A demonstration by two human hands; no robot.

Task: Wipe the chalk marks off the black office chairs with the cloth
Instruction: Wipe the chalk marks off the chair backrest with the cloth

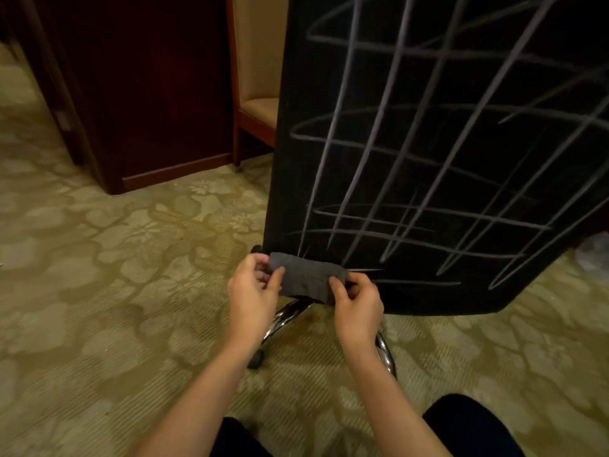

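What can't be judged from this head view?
- Black office chair back: top and right side cut by the frame edges.
- Chrome chair base: mostly hidden by both forearms.
- Grey cloth: ends covered by left hand and right hand.

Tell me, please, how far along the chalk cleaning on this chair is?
Nothing looks wiped yet: the chalk marks cross the whole black chair back in a grid. In hand: the left hand and right hand hold the grey cloth stretched between them near the back's lower edge. Left: wiping the entire back.
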